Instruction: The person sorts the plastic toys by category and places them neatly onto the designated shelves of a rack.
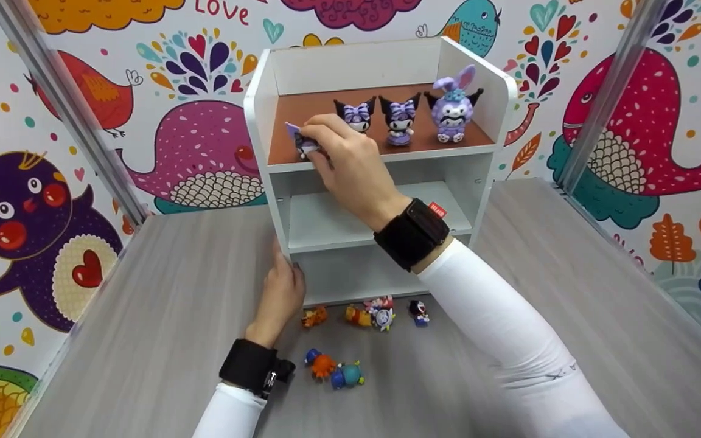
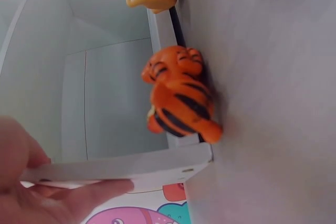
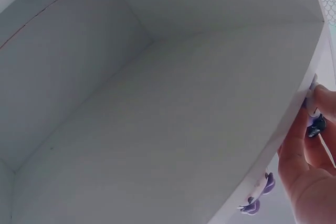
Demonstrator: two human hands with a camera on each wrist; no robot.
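Observation:
My right hand pinches a small purple-and-black figurine at the left end of the brown top board of a white shelf unit. Fingers partly hide the figurine, which is right at the board's front edge in the right wrist view. Beside it on that board stand two figurines with purple bows, one partly behind my hand and another, then a fluffy lilac figurine with rabbit ears. Low down, my left hand grips the unit's left side panel, thumb inside and fingers outside.
An orange striped tiger figurine lies against the unit's base. Along the front are a yellow bear, a cluster of small figures and a dark-haired figure. Nearer lie an orange figure and a blue-green one. Printed panels surround the table.

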